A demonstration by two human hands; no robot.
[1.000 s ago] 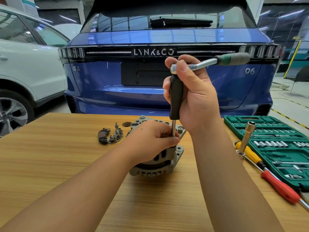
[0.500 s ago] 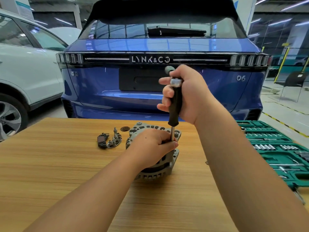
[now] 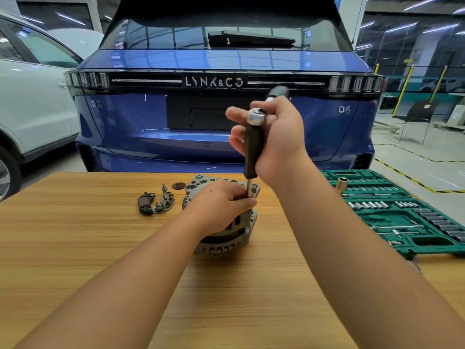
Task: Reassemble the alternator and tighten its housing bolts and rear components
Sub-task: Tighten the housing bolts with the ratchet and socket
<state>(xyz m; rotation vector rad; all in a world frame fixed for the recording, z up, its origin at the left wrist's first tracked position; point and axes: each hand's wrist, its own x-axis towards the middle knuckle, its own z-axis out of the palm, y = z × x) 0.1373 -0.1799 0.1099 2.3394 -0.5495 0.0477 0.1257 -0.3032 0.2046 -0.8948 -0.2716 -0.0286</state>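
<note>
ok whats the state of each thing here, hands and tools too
alternator: upright on table, held
driver: vertical, shaft down on alternator
ratchet: on driver top, handle pointing away, blurred
left hand: grips driver shaft at alternator
right hand: wrapped round driver handle
rear parts: loose on table, not fitted
socket case: open
table: bearing all of it
</note>
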